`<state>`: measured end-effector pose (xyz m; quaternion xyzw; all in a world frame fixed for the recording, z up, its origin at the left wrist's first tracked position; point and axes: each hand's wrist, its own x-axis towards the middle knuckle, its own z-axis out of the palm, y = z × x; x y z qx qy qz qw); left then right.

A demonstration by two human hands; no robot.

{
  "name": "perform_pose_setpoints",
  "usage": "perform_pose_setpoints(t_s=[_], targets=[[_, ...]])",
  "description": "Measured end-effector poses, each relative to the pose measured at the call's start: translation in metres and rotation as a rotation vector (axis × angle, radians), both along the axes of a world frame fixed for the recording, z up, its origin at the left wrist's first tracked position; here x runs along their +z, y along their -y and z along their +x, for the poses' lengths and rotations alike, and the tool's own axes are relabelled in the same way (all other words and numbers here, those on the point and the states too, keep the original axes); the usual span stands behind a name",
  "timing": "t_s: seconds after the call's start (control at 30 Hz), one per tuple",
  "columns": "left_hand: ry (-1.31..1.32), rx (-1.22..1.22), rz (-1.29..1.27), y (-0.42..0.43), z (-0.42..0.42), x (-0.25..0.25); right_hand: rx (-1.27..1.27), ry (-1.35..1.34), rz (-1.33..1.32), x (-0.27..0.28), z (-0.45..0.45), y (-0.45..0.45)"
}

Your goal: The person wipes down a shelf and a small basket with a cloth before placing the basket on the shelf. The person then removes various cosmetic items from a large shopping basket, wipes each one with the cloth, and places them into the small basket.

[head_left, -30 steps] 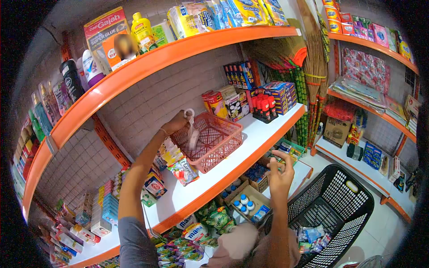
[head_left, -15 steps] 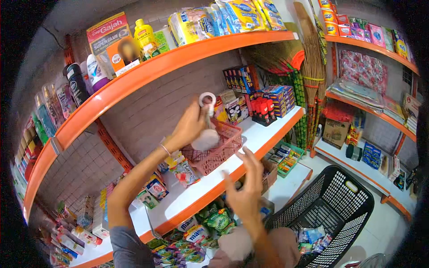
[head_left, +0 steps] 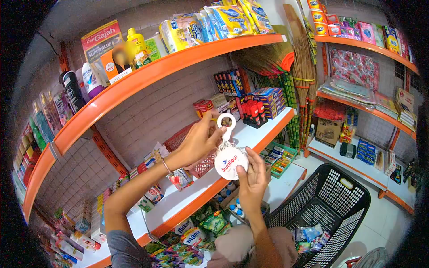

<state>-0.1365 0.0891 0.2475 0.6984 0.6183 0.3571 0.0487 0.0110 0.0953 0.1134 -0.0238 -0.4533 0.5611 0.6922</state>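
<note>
A white hanging air freshener point(head_left: 231, 163), a round disc marked "Swallow" in netting below a plastic ring, is held up in front of the middle shelf. My left hand point(head_left: 200, 140) pinches it at the ring, thumb and fingers closed on the hanger. On the disc's right edge, my right hand point(head_left: 254, 176) has its thumb in front and its fingers around the side. Partly hidden behind my left hand, a pink plastic basket point(head_left: 203, 166) sits on the white shelf point(head_left: 178, 201). A Harmony soap pack point(head_left: 181, 178) lies beside the basket.
A black crate point(head_left: 324, 201) with several small packets stands on the floor at right. Red-capped bottles point(head_left: 254, 110) and boxes sit farther along the shelf. An orange-edged upper shelf point(head_left: 178, 56) runs overhead; brooms point(head_left: 301, 58) lean at its far end.
My left hand has brought the air freshener right and down, away from above the basket. My right hand, empty before, has come up and closed on the disc, whose label now faces me.
</note>
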Motion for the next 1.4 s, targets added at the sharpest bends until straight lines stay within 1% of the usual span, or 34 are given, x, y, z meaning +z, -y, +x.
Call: perform_pose_setpoints(t_s=[0.1,0.13,0.23,0.27,0.37,0.47,0.57,0.67,0.77,0.87,0.9,0.97,1.0,1.03,1.1,1.2,1.27,1.33,1.4], targets=[[0.084,-0.14,-0.027,-0.009,-0.012,-0.021,0.033,-0.062,-0.019,0.0,0.003,-0.003],[0.042,-0.11,-0.118,-0.004,-0.014,-0.023,0.05,-0.078,-0.032,-0.001,0.004,-0.004],[-0.116,-0.266,0.026,0.003,-0.011,-0.021,0.064,-0.074,-0.049,-0.002,0.004,-0.007],[-0.125,-0.183,0.012,0.008,-0.005,-0.018,0.068,-0.076,-0.058,-0.002,0.004,-0.007],[0.125,-0.337,-0.038,0.011,-0.004,-0.024,0.086,-0.084,-0.086,-0.003,0.004,-0.007],[0.076,-0.279,-0.13,0.024,0.005,-0.019,0.101,-0.094,-0.101,-0.006,0.001,-0.009],[0.096,-0.148,-0.258,0.04,0.027,-0.005,0.084,-0.085,-0.082,-0.009,-0.002,-0.009],[0.059,-0.18,-0.185,0.034,0.021,-0.015,0.075,-0.077,-0.058,-0.01,-0.004,-0.009],[0.142,-0.211,-0.197,0.025,0.009,-0.02,0.09,-0.072,-0.058,-0.008,-0.005,-0.008],[0.15,-0.152,-0.274,0.026,0.01,-0.011,0.106,-0.052,-0.059,-0.004,-0.004,-0.006],[0.09,-0.147,-0.215,0.024,0.006,-0.01,0.12,-0.052,-0.07,-0.004,-0.005,-0.006],[-0.029,-0.14,-0.096,0.014,-0.013,-0.013,0.126,-0.022,-0.087,-0.007,-0.006,-0.007],[-0.067,-0.199,0.083,0.001,-0.031,-0.022,0.119,0.007,-0.094,-0.011,-0.005,-0.01],[-0.21,0.009,-0.011,0.009,-0.026,-0.001,0.113,0.037,-0.101,-0.015,-0.004,-0.012],[-0.248,0.08,0.056,-0.011,-0.073,-0.006,0.083,0.079,-0.118,-0.016,0.001,-0.016],[-0.256,0.189,0.068,-0.04,-0.164,-0.038,0.057,0.091,-0.144,-0.019,0.005,-0.022],[-0.222,0.281,-0.074,-0.076,-0.254,-0.087,0.059,0.093,-0.146,-0.024,0.006,-0.028],[-0.182,0.353,-0.228,-0.056,-0.243,-0.078,0.062,0.077,-0.158,-0.024,0.006,-0.029],[-0.197,0.385,-0.387,-0.056,-0.247,-0.078,0.064,0.109,-0.171,-0.022,0.008,-0.028]])
